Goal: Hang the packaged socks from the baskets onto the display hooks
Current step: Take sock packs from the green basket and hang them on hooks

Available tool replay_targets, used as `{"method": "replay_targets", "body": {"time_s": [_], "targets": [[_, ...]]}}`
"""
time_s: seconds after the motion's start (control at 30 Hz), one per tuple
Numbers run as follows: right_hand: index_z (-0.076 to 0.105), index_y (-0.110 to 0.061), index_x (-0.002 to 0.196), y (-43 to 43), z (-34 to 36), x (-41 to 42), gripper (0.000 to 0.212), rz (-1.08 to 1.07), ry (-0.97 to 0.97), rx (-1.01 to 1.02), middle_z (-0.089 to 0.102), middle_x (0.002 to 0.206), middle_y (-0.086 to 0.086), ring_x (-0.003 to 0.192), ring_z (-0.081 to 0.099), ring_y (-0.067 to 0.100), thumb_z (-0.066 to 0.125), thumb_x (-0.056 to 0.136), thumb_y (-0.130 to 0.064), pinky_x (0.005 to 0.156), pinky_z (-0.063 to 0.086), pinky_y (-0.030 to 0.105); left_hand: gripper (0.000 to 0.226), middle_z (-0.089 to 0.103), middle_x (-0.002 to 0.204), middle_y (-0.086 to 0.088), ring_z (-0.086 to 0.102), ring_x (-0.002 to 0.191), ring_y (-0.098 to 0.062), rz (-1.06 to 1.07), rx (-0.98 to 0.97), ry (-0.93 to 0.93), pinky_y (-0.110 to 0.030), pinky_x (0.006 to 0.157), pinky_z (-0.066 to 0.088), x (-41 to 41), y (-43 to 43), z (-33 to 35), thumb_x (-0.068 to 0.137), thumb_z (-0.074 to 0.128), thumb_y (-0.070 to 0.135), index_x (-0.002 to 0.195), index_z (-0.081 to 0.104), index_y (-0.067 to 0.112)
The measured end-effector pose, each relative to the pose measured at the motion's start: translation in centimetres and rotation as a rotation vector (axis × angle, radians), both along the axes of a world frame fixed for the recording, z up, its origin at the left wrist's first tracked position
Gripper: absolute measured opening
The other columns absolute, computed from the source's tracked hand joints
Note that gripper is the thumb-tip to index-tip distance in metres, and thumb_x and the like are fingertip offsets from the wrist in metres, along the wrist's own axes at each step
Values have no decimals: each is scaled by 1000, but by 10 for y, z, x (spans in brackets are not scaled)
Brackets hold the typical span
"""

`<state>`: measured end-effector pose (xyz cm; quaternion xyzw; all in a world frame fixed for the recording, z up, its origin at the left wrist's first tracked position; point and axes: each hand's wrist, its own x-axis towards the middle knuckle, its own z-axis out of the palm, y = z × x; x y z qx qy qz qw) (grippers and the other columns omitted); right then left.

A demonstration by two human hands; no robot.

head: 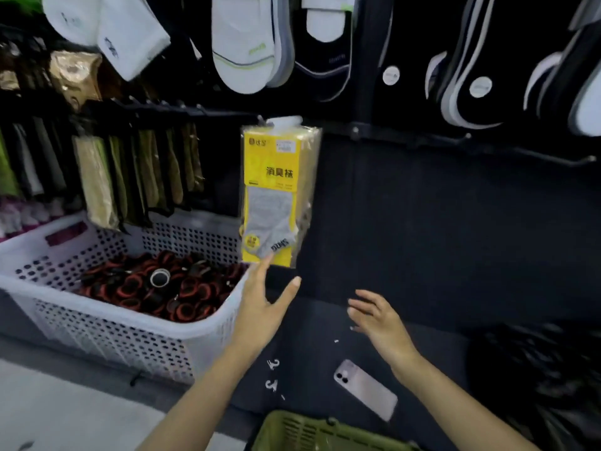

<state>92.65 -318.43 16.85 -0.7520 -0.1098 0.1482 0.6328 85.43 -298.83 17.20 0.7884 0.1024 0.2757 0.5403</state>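
1. Head view: the sock package (279,190) is hanging from a display hook (283,120) on the dark rail, with packets hanging on its left and a bare hook (468,135) on its right.
2. The left hand (260,307) is reaching up with straight fingers, one fingertip touching the package's bottom edge and grasping nothing. The right hand (377,317) is hovering lower, released and empty.
3. The risk likely lies in that fingertip. An upward nudge could lift the white hanger off the hook, dropping the package towards the white basket (107,330).
4. A careless reach to the green basket (309,431) could be knocking the phone (364,388) lying beside it.
5. The yellow card is showing "消臭袜". The price sticker and the print on the grey sock are too blurred to read.
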Motion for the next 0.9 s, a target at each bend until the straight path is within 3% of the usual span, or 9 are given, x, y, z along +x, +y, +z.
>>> {"method": "replay_targets", "body": {"time_s": [0.2, 0.3, 0.37, 0.47, 0.57, 0.67, 0.77, 0.83, 0.9], "targets": [[51, 3, 125, -132, -90, -40, 38, -225, 186, -352, 57, 121, 21, 113, 56, 34, 63, 89, -3, 79, 47, 28, 65, 41, 136, 12, 40, 129, -7, -407, 44, 392, -21, 105, 32, -16, -101, -94, 86, 63, 45, 142, 38, 23], [52, 9, 115, -184, -131, -63, 26, -195, 148, -627, 53, 104, 27, 92, 66, 23, 52, 89, 14, 54, 48, 12, 62, 45, 141, 4, 44, 124, -7, -560, 16, 595, -18, 100, 35, -26, -141, -140, 88, 62, 42, 141, 39, 21], [52, 10, 113, -208, -150, -75, 25, -211, 219, -656, 56, 106, 32, 81, 68, 12, 54, 88, 12, 61, 49, 17, 63, 42, 145, 5, 42, 127, -6, -644, 22, 687, -15, 98, 31, -33, -163, -166, 89, 59, 46, 142, 37, 21], [54, 10, 116, -221, -169, -87, 38, -270, 392, -589, 62, 112, 24, 109, 61, 31, 67, 87, -9, 74, 44, 27, 61, 40, 147, 2, 43, 129, -13, -681, -58, 835, -17, 89, 35, -46, -187, -200, 92, 52, 48, 144, 34, 21], [66, -5, 104, -220, -182, -95, 20, -103, 454, -645, 65, 92, 9, 99, 63, 25, 63, 91, -20, 60, 40, 17, 56, 39, 148, -3, 46, 129, -19, -627, -145, 918, -20, 89, 39, -66, -201, -228, 95, 50, 41, 145, 34, 19], [66, -8, 113, -214, -196, -97, 26, -59, 519, -628, 64, 87, -6, 77, 58, 6, 66, 89, -19, 52, 41, 6, 49, 43, 145, -5, 46, 127, -17, -591, -174, 985, -17, 92, 40, -88, -204, -245, 98, 47, 35, 143, 38, 16], [66, -8, 112, -205, -206, -95, 32, -135, 540, -612, 68, 113, 7, 97, 63, 18, 73, 83, -19, 74, 49, 17, 41, 50, 132, -2, 47, 114, -8, -640, -192, 1027, -2, 69, 39, -105, -204, -252, 101, 42, 30, 138, 42, 13], [67, -9, 113, -202, -212, -95, 35, -144, 541, -632, 66, 120, 9, 111, 61, 24, 75, 81, -22, 92, 48, 30, 36, 49, 130, -1, 45, 120, -10, -655, -208, 1031, -7, 73, 37, -111, -205, -257, 102, 40, 28, 135, 44, 15], [68, -11, 111, -201, -216, -96, 36, -153, 521, -654, 67, 119, 9, 111, 61, 26, 77, 79, -24, 96, 48, 35, 39, 44, 128, 6, 41, 119, -9, -670, -180, 1095, -13, 75, 36, -117, -207, -260, 101, 36, 38, 137, 42, 23]]}}
